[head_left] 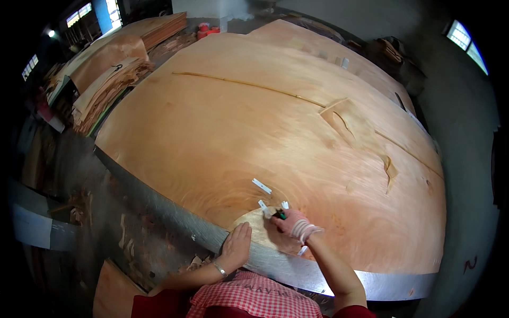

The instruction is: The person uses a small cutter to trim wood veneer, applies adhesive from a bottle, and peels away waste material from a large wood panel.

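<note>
A large wood veneer sheet covers the worktable before me. At its near edge lies a paler piece of veneer with a curved outline. My left hand rests bare on the left edge of that piece, fingers extended flat. My right hand, in a pink and white striped glove, is closed round a small dark tool with a green part; its kind is unclear. Short white strips lie nearby: one strip beyond the pale piece, another strip at its far edge, and one below my right wrist.
A thin stick crosses the sheet, and torn veneer scraps lie on the right. A metal edge borders the table's front. Stacked veneers stand at left; debris covers the floor. A wall rises at right.
</note>
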